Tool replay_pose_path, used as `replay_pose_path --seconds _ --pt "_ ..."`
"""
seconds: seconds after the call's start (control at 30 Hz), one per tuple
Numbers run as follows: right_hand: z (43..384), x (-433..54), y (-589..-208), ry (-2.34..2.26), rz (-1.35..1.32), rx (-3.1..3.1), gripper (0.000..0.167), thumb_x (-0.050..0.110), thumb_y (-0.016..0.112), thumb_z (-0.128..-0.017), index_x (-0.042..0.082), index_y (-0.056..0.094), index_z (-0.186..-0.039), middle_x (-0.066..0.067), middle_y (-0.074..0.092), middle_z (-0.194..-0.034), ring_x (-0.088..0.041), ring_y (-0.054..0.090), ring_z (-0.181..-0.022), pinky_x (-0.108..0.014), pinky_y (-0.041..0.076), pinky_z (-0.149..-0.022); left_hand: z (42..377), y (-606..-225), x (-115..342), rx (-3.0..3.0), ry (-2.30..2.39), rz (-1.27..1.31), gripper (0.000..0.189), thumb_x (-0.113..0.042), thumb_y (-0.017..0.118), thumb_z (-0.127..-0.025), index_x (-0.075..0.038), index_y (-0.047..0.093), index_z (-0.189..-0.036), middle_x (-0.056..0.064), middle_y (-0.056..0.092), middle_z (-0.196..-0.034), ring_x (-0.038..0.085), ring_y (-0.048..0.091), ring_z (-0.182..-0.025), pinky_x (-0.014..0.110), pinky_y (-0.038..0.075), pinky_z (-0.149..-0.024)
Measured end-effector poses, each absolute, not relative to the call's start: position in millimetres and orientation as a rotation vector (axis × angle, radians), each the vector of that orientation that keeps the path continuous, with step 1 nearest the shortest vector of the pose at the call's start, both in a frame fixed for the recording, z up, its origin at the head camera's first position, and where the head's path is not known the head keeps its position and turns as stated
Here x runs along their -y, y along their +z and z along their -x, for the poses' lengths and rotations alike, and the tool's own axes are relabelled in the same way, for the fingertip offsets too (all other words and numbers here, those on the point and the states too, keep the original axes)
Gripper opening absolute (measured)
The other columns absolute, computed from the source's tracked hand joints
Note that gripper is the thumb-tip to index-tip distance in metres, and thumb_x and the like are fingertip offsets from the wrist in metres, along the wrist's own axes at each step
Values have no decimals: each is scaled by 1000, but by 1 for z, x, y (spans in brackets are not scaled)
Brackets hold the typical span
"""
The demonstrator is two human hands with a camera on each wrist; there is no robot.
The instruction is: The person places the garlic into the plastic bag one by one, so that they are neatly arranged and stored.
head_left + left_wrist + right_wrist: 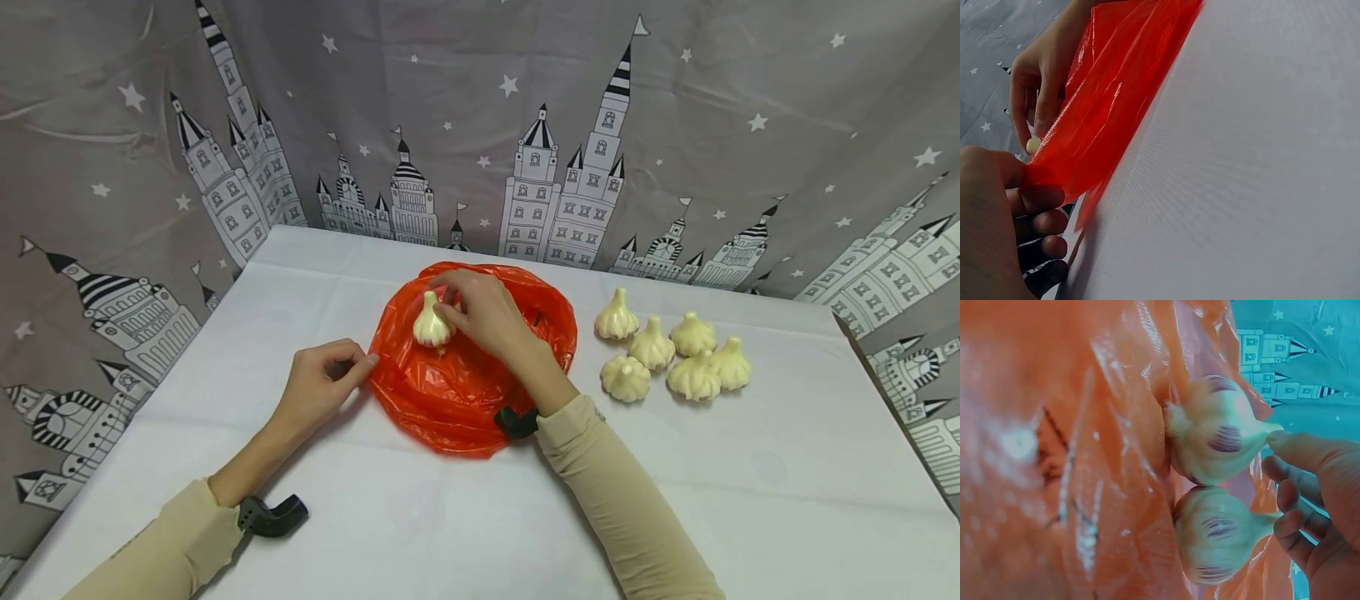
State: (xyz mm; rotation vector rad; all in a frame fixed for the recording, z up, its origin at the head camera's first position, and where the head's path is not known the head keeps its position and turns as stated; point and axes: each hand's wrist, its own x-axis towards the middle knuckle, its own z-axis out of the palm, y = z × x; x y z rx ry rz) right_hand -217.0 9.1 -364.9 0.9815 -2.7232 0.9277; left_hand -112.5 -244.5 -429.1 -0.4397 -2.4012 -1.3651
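My left hand [322,383] pinches the left rim of a red plastic bag [465,425] between thumb and index finger; the other fingers are curled beside it in the left wrist view. The bag lies spread with its mouth up. Over it, my right hand [487,312] holds a garlic bulb [432,327] by its stem, thumb and fingertips at the tip. A second garlic bulb [1213,534] sits against the first in the right wrist view, its stem near the curled fingers. In the head view the hand hides most of that second bulb.
Several garlic bulbs [692,379] stand grouped on the white tabletop [780,500], right of the bag. A grey curtain [465,92] printed with castles hangs behind and at both sides. Each wrist carries a black camera mount [273,517].
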Motion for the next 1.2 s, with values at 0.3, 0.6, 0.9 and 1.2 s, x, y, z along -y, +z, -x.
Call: replay_pose_path --seconds 0.3,0.6,0.9,1.2 --pt "215 -13 -361 960 -1029 2686 28 21 74 -100 11 74 -126 -1 73 -96 -19 64 -82 -26 51 -72 112 -429 245 2405 -1369 439 30 -3 74 -96 -20 68 -72 -3 64 -71 9 54 -67 21 44 -63" --pt "212 -23 -354 1038 -994 2631 24 23 75 -99 12 76 -121 2 73 -91 -14 57 -73 -26 49 -65 113 -431 245 2409 -1374 449 26 -2 74 -95 -18 69 -75 -2 65 -73 10 55 -67 20 45 -63" --pt "208 -41 -351 1021 -877 2616 19 21 71 -101 10 77 -115 0 73 -89 -15 55 -67 -28 46 -63 113 -429 244 2411 -1372 454 26 -2 75 -95 -18 70 -75 -2 65 -72 9 55 -67 19 46 -64" --pt "202 -59 -352 1028 -826 2585 17 19 72 -100 7 78 -111 -3 75 -94 -16 59 -68 -30 48 -64 112 -428 244 2420 -1361 446 27 -3 74 -96 -18 69 -74 -4 64 -72 9 55 -67 20 45 -63"
